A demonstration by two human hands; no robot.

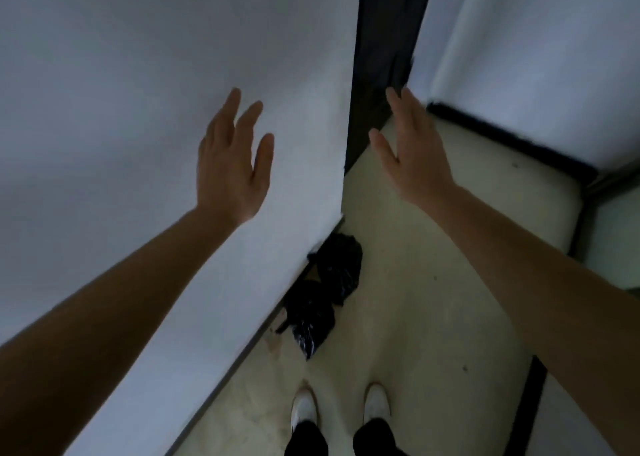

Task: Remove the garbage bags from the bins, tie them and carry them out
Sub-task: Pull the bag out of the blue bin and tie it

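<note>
While fingers (258,116) spread, garbage bags (325,292) lie apart.

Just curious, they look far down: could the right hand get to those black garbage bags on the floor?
Probably yes, with a bend down. The right hand is raised, open and empty; the black garbage bags lie uncovered on the floor against the white wall, just ahead of the shoes.
</note>
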